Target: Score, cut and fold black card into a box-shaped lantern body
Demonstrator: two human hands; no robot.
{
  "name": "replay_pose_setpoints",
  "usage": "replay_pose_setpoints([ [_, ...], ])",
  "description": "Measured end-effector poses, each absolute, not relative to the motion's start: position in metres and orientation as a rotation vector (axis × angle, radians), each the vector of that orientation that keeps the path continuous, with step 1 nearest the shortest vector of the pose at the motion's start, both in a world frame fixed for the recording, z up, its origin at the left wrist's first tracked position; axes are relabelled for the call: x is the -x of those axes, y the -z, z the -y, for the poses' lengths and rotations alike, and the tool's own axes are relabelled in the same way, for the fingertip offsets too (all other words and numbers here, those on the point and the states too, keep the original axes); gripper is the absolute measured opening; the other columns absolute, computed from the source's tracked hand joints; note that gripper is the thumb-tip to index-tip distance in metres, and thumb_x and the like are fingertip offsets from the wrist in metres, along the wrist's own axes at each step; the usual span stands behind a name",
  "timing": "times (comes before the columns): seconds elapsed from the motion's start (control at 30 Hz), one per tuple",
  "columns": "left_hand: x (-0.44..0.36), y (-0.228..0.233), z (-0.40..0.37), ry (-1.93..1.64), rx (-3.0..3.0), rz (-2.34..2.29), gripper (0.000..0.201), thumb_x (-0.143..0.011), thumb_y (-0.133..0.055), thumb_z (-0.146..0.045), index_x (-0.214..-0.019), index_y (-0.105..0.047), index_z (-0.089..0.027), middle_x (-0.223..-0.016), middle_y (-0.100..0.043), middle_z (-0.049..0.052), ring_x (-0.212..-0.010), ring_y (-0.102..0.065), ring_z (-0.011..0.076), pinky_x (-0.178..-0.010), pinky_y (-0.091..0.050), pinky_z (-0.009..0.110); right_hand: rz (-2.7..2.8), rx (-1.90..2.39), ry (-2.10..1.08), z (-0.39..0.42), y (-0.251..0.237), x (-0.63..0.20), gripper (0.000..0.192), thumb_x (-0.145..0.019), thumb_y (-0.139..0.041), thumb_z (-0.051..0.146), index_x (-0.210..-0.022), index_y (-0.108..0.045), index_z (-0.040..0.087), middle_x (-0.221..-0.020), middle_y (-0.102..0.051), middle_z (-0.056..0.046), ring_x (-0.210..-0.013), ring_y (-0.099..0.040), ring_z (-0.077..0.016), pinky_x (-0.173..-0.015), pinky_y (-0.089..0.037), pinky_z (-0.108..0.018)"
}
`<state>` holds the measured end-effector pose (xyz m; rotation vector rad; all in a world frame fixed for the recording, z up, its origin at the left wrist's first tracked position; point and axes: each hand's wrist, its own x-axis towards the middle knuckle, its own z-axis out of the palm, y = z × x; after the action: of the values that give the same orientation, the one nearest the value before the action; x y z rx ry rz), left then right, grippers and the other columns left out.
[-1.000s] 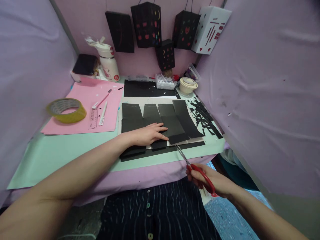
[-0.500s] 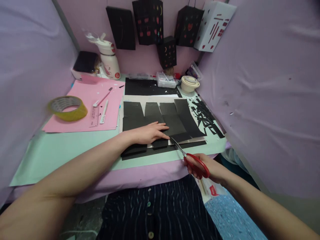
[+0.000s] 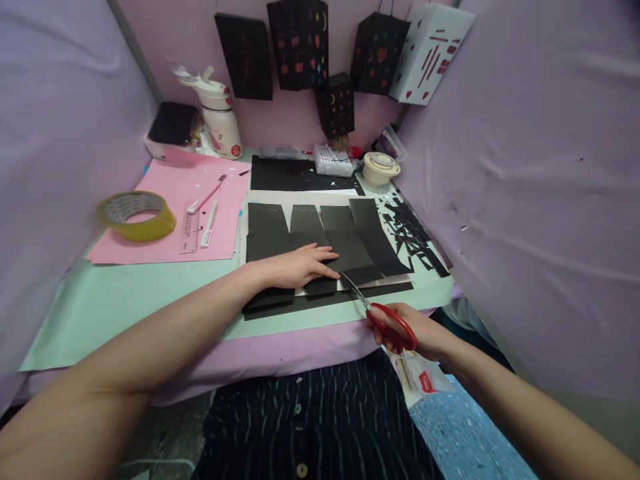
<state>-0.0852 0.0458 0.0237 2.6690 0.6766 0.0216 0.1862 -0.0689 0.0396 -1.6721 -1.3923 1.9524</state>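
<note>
A sheet of black paper (image 3: 350, 233) with slits cut into its far and near edges lies in front of me. My left hand (image 3: 305, 265) rests flat on its middle, fingers stretched toward the right. In my right hand (image 3: 395, 327) are red-handled scissors (image 3: 400, 323), gripped by the loops at the near edge of the table. Their blades point up and left, with the tips at the paper's near edge, close to my left fingertips. Beneath the cut sheet, a black strip (image 3: 390, 290) shows along the near side.
Black paper scraps (image 3: 413, 233) litter the right side. Pink paper (image 3: 150, 250) on the left carries a tape roll (image 3: 137, 230), a ruler (image 3: 189, 235) and pens. Behind stand a bottle (image 3: 220, 123), a marker box (image 3: 335, 161) and a cream bowl (image 3: 380, 171). Paper lanterns (image 3: 299, 47) hang above.
The scissors and my right hand have shifted slightly left and up, the tips moving a little further over the paper. My left hand stays in place on the sheet.
</note>
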Motion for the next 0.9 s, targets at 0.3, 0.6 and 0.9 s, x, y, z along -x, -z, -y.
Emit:
replay_pose_setpoints([
  [0.3, 0.0857, -0.0208, -0.0473, -0.049, -2.639, -0.672, 0.045, -0.096, -0.039, -0.011, -0.131, -0.057, -0.033, -0.156, -0.031, 0.000, -0.147, -0.019, 0.0203, -0.119, -0.014, 0.044, 1.378, 1.677, -1.968, 0.0694, -0.0409, -0.1845, 0.057, -0.082, -0.055, 0.069, -0.086, -0.063, 0.013, -0.066, -0.061, -0.003, -0.044, -0.050, -0.0072, -0.041, -0.035, -0.019],
  [0.6, 0.0862, -0.0176, -0.0488, -0.075, -2.615, -0.668, 0.042, -0.097, -0.039, -0.013, -0.131, -0.056, -0.029, -0.155, -0.033, 0.003, -0.146, -0.021, 0.0184, -0.118, -0.014, 0.045, 1.344, 1.660, -1.968, 0.0692, -0.0388, -0.1848, 0.055, -0.081, -0.056, 0.068, -0.085, -0.063, 0.013, -0.065, -0.061, -0.003, -0.046, -0.051, -0.0079, -0.042, -0.038, -0.019],
  [0.9, 0.0854, -0.0155, -0.0505, -0.122, -2.557, -0.664, 0.041, -0.094, -0.043, -0.012, -0.131, -0.053, -0.025, -0.153, -0.037, 0.004, -0.145, -0.024, 0.0179, -0.118, -0.015, 0.044, 1.317, 1.654, -1.965, 0.0689, -0.0390, -0.1829, 0.054, -0.081, -0.057, 0.067, -0.082, -0.062, 0.013, -0.062, -0.061, -0.002, -0.044, -0.050, -0.0074, -0.039, -0.038, -0.018],
])
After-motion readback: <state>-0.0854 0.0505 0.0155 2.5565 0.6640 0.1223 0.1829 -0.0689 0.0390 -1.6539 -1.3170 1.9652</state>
